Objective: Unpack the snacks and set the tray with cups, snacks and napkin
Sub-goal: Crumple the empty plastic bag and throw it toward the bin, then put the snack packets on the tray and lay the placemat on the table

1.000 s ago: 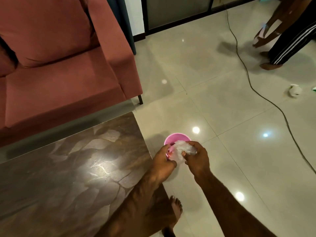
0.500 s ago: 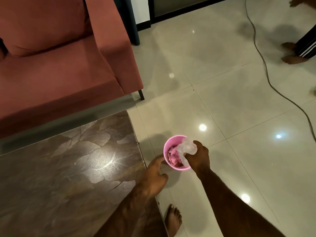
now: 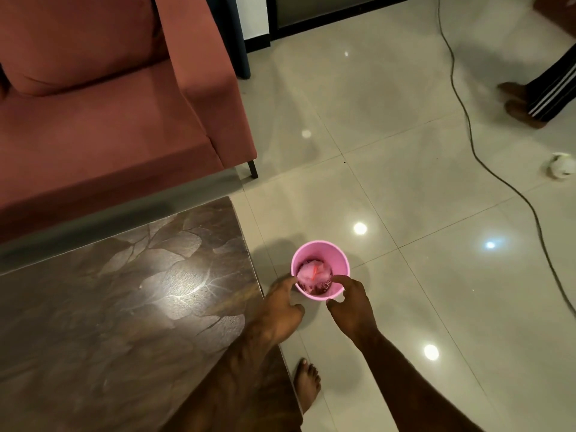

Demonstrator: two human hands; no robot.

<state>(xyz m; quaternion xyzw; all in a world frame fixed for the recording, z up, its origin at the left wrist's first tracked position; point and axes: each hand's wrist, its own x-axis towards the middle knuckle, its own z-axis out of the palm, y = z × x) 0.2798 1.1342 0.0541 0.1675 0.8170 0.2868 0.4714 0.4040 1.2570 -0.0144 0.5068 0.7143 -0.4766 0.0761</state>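
Observation:
A small pink container (image 3: 340, 254) stands on the tiled floor just past the corner of the dark table (image 3: 124, 307). Crumpled clear plastic wrapping (image 3: 313, 273) lies inside it, over some dark contents. My left hand (image 3: 280, 307) hovers at the container's left side, fingers spread, index finger near the rim. My right hand (image 3: 352, 304) hovers at its near right side with the fingers apart and nothing in them. No tray, cups, snacks or napkin show in this view.
A red sofa (image 3: 109, 120) stands behind the table. A black cable (image 3: 467, 126) runs across the floor at the right. Another person's feet (image 3: 520, 104) are at the far right, with a white crumpled object (image 3: 562, 165) below them. My bare foot (image 3: 307, 385) stands by the table edge.
My right hand has dropped the clear wrapping into the pink container and opened. My left hand came back toward the rim. The view shifted slightly.

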